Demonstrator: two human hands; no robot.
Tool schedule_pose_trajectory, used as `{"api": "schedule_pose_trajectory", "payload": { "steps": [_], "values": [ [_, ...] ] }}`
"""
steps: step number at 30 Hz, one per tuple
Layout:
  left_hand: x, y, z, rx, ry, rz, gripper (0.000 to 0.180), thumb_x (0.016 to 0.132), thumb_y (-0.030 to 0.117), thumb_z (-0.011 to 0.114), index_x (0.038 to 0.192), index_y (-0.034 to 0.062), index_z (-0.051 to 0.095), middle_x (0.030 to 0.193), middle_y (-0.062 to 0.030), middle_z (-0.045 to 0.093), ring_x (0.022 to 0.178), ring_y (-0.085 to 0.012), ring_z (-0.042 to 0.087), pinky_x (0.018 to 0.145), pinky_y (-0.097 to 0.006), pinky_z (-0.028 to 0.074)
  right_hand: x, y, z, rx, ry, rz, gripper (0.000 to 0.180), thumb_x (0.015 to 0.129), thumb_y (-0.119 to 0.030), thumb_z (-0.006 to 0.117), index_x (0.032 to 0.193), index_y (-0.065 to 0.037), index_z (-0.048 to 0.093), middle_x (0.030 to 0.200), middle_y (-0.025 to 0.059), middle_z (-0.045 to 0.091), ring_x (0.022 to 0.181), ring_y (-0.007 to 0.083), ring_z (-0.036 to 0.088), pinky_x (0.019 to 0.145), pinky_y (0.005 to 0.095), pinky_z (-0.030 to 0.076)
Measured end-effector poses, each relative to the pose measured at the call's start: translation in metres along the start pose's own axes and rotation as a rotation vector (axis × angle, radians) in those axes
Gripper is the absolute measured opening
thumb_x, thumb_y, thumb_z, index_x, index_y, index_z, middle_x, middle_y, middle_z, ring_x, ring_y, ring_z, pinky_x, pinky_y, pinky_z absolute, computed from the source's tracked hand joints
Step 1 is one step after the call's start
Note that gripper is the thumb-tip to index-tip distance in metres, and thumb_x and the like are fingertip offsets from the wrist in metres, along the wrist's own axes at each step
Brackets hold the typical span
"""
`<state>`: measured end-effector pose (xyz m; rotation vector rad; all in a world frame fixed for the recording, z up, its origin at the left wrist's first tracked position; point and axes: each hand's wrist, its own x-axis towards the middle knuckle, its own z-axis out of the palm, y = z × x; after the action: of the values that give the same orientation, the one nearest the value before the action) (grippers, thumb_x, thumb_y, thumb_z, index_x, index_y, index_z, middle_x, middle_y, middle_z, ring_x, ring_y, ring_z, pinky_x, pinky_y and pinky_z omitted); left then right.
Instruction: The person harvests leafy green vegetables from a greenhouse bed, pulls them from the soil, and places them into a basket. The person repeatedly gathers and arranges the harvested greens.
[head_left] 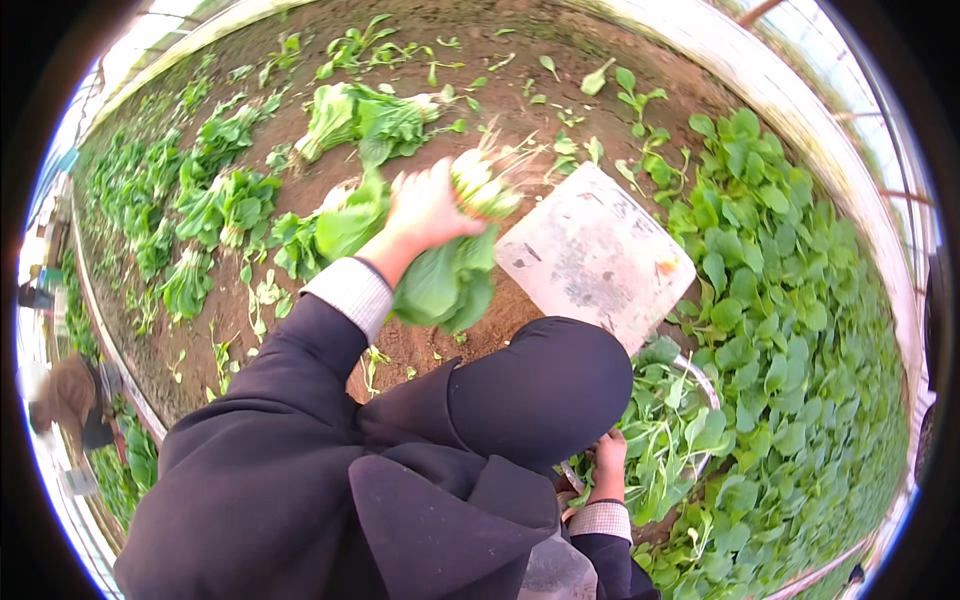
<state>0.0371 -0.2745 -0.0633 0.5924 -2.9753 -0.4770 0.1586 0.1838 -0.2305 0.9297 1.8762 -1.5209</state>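
My left hand [428,208] is closed around a bunch of leafy greens [450,275]. Its pale stems and thin roots point up and right, while the broad leaves hang below my fist. Beside my right knee, my right hand [607,462] is held low with curled fingers; a small dark piece shows by it, too little to name. Loose picked greens [660,440] lie next to that hand, with a pale curved rim [700,378] around part of them. To the right of the held bunch is a dirty whitish square board [590,265].
Bunches of greens [365,120] lie on the brown soil ahead, and more bunches [225,205] are spread to the left. Dense growing greens [790,300] fill the right side. A pale border [740,60] curves along the far edge. Loose leaves are scattered about.
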Motion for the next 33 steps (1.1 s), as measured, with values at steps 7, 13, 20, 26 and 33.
{"api": "schedule_pose_trajectory", "payload": {
  "steps": [7, 13, 20, 26, 33],
  "values": [
    [-0.083, -0.172, 0.048, 0.166, -0.235, -0.656, 0.089, 0.055, 0.052, 0.08, 0.121, 0.0044, 0.043, 0.119, -0.0189, 0.055, 0.116, -0.0348, 0.049, 0.101, -0.045, 0.033, -0.013, -0.011, 0.015, -0.005, 0.059, -0.025, 0.019, 0.084, -0.015, 0.063, 0.096, -0.002, 0.056, 0.07, 0.0012, 0.059, 0.051, 0.0094, 0.051, 0.045, 0.021, 0.038],
    [-0.099, -0.208, 0.108, 0.322, -0.343, -0.736, 0.099, 0.059, 0.051, 0.081, 0.133, 0.0045, 0.035, 0.122, -0.0178, 0.055, 0.115, -0.0314, 0.053, 0.098, -0.042, 0.04, -0.022, -0.006, 0.005, -0.085, 0.265, -0.269, 0.015, 0.08, -0.016, 0.066, 0.079, -0.002, 0.06, 0.063, 0.0028, 0.058, 0.05, 0.0093, 0.05, 0.045, 0.024, 0.039],
    [-0.091, -0.146, 0.174, 0.181, -0.337, -0.486, 0.093, 0.067, 0.042, 0.08, 0.137, -0.0013, 0.036, 0.131, -0.0223, 0.049, 0.123, -0.034, 0.047, 0.101, -0.041, 0.039, 0.017, -0.058, -0.061, -0.801, 0.633, -0.626, 0.028, 0.074, -0.022, 0.066, 0.099, -0.01, 0.062, 0.101, 0.0114, 0.062, 0.099, 0.0312, 0.056, 0.092, 0.0415, 0.04],
    [-0.066, -0.017, 0.2, -1.516, -1.114, -0.706, 0.071, 0.084, 0.036, 0.066, 0.137, 0.0004, 0.037, 0.129, -0.0184, 0.052, 0.118, -0.0305, 0.05, 0.101, -0.044, 0.038, 0.051, -0.09, -0.083, -0.951, 0.567, -0.048, 0.084, 0.077, -0.057, 0.062, 0.146, -0.028, 0.025, 0.152, 0.0134, 0.021, 0.139, 0.0389, 0.018, 0.109, 0.0627, 0.013],
    [-0.03, 0.074, 0.197, -1.902, -1.001, -0.551, 0.051, 0.087, 0.014, 0.055, 0.134, -0.0006, 0.041, 0.131, -0.0196, 0.051, 0.118, -0.0336, 0.052, 0.106, -0.045, 0.038, 0.07, 0.021, -0.066, -0.885, 0.308, 0.22, 0.087, 0.081, -0.057, 0.057, 0.149, -0.031, 0.009, 0.156, 0.0117, 0.008, 0.142, 0.0371, 0.009, 0.111, 0.0604, 0.008]
  ]
}}
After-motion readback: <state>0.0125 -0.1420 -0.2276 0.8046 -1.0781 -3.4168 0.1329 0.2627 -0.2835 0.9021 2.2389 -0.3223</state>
